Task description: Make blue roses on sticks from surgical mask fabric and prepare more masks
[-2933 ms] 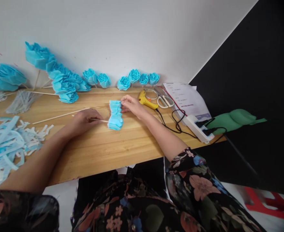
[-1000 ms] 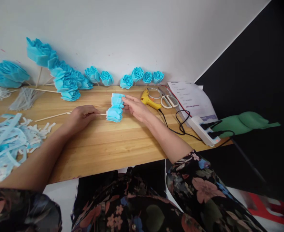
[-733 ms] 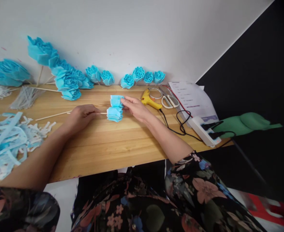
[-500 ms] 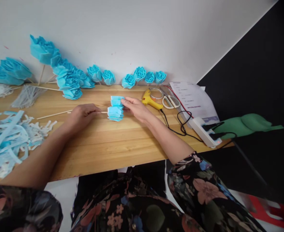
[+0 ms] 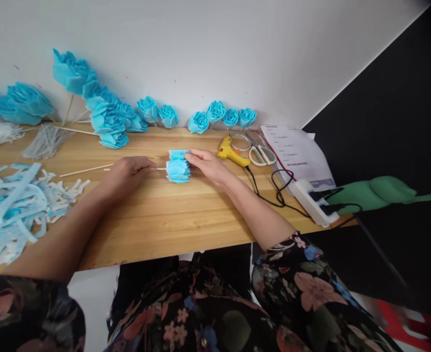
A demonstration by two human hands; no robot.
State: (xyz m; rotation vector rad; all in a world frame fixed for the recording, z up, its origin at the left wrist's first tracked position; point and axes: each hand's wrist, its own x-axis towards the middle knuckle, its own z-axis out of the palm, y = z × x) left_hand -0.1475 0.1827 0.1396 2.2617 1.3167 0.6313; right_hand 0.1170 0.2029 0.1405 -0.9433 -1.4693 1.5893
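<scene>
My left hand [image 5: 129, 175] is closed round a thin wooden stick [image 5: 161, 169], which lies sideways above the table. At the stick's right end sits a blue paper-like flower [image 5: 177, 171], its pleated petals seen from the side. My right hand [image 5: 207, 165] pinches the flower's upper right edge between thumb and fingers; some fingers are hidden behind it. Close to the right hand lies a yellow hot glue gun [image 5: 232, 151] with a black cord. White-handled scissors [image 5: 262, 155] rest beside it.
Finished blue flowers [image 5: 107, 120] line the wall on sticks. Blue and white scraps [image 5: 13, 205] heap up at left, near a bundle of clear thin strips [image 5: 46, 142] and a loose stick [image 5: 85, 170]. At right are a power strip [image 5: 316, 203], paper sheets [image 5: 296, 151] and a green object [image 5: 380, 193].
The flower has turned a little on its stick, showing different petals. Both hands keep nearly the same places and grips. The whole view has shifted slightly.
</scene>
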